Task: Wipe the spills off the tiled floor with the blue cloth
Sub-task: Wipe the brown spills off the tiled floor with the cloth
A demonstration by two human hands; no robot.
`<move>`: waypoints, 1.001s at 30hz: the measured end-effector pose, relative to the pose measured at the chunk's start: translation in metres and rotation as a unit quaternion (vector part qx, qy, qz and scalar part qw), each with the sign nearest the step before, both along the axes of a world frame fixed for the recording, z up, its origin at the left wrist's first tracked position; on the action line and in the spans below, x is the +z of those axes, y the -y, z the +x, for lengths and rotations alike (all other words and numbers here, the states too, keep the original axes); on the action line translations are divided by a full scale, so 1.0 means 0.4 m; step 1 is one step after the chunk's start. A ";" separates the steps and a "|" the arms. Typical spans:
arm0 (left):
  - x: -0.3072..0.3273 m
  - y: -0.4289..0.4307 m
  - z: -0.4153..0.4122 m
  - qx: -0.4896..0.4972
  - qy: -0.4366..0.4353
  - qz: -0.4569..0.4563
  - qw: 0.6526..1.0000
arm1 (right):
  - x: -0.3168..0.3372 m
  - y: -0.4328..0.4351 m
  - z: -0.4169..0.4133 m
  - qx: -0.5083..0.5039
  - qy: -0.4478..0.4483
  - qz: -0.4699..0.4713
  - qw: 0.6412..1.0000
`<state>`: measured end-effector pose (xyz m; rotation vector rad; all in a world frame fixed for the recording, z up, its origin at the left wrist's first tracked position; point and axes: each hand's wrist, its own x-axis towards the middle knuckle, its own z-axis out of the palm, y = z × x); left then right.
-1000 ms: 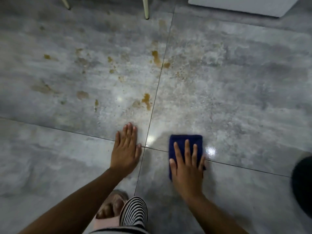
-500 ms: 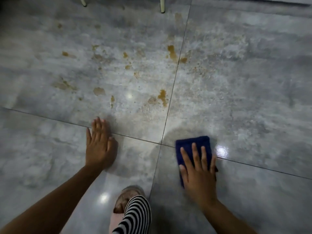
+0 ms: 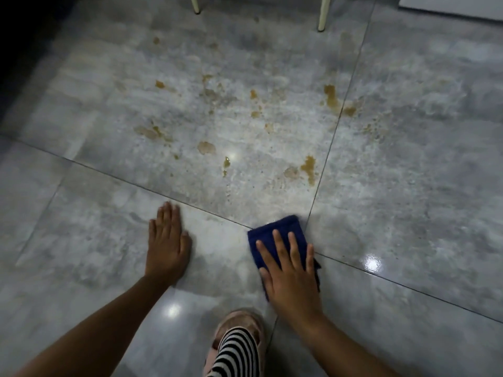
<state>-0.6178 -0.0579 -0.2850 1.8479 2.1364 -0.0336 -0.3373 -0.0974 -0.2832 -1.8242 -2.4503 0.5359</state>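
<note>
Far left of the view is dark. Grey tiled floor point(image 3: 81, 240), glossy, with dark grout lines. Left hand point(image 3: 167, 240) lies flat on the floor, palm down. Its grip is not closed on anything: fingers straight and close together, tips at a grout line.

Pale chair leg point(image 3: 196, 4) at the top edge, foot on the floor. Brown spills point(image 3: 206, 147) are scattered over the tile beyond both hands as blotches, smears and small specks, well apart from the left hand.

Bottom centre: a pinkish slipper point(image 3: 239, 322) on the floor, with a black-and-white striped trouser leg point(image 3: 236, 355) above it.

Blue cloth point(image 3: 275, 227) is folded and flat on the floor in front of the slipper, its far corner close to where two grout lines cross. The nearest brown patch lies beyond it, not touching. Right hand point(image 3: 291, 270) presses down on the cloth with the palm on it. Its grip is likewise not clamped: fingers straight, slightly spread, not curled round the cloth. Cloth edges show ahead of the fingers and on both sides.

Second chair leg point(image 3: 324, 13) stands at the top, right of centre. More brown spill runs along the grout line below it. A bright glare spot point(image 3: 371, 263) sits on the tile right of the right hand. The edge of a white object point(image 3: 451, 4) shows in the top right corner; cannot tell what it is.
</note>
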 end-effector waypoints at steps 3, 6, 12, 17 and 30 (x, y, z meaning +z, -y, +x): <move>-0.006 0.005 0.001 0.003 -0.003 0.005 1.000 | -0.001 -0.007 -0.090 0.074 -0.018 -0.007 0.997; -0.011 0.003 -0.001 0.012 0.000 0.008 1.000 | -0.010 -0.114 -0.141 0.100 -0.026 -0.003 0.995; 0.002 -0.042 0.061 0.036 0.034 0.031 0.998 | -0.018 -0.301 -0.037 0.058 0.014 0.012 0.998; 0.002 -0.156 0.106 0.023 0.018 0.042 0.999 | -0.010 -0.185 0.024 0.002 0.001 0.017 1.000; -0.033 -0.247 0.046 0.122 -0.013 0.041 0.992 | -0.026 -0.440 -0.146 0.084 0.012 0.007 0.996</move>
